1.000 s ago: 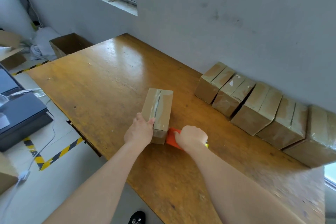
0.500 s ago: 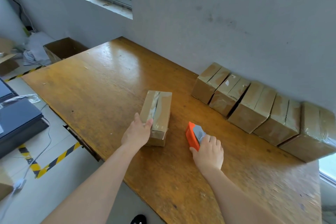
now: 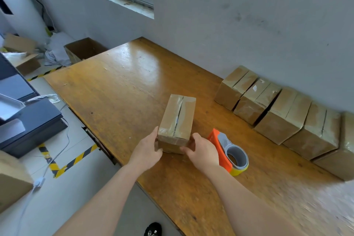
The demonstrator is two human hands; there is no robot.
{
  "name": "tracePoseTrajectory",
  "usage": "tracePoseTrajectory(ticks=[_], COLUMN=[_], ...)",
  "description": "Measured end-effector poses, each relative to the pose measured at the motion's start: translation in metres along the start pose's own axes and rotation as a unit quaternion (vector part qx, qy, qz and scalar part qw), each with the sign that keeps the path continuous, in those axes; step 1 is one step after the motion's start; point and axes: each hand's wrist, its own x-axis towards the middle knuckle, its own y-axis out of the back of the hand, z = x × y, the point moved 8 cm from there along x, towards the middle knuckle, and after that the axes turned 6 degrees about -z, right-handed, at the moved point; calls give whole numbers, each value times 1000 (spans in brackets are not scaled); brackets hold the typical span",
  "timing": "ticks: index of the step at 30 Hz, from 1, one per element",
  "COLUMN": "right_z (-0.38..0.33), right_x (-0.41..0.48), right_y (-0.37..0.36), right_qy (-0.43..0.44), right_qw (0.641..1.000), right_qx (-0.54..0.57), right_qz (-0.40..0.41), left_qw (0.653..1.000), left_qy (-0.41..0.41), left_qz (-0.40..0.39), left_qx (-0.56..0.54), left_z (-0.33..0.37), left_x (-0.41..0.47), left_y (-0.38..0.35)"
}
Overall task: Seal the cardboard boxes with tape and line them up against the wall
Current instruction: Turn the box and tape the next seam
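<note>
The left hand (image 3: 147,151) grips the near left corner of the taped box (image 3: 177,120) at mid-table (image 3: 115,92); the box's long axis and taped seam run from 6 toward 12–1 o'clock. The right hand (image 3: 203,151) clasps its near right corner, fingers curled on the end face. At the box's 4 o'clock lies the orange tape dispenser (image 3: 228,149), and at 2–3 o'clock the sealed boxes (image 3: 277,113) line the wall (image 3: 249,34).
</note>
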Motion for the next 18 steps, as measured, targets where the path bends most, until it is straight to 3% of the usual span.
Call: tracePoseTrajectory(ticks=[7, 18], right_z=[-7, -7], right_x=[4, 10], right_y=[5, 9], right_qy=[45, 63], right_qw=[998, 996], right_qx=[-15, -56], right_qz=[-29, -18], left_qw=[998, 999], left_qy=[9, -32], left_qz=[-54, -31], left_qx=[-31, -2], left_z=[-25, -5], left_x=[11, 12], left_y=[5, 20])
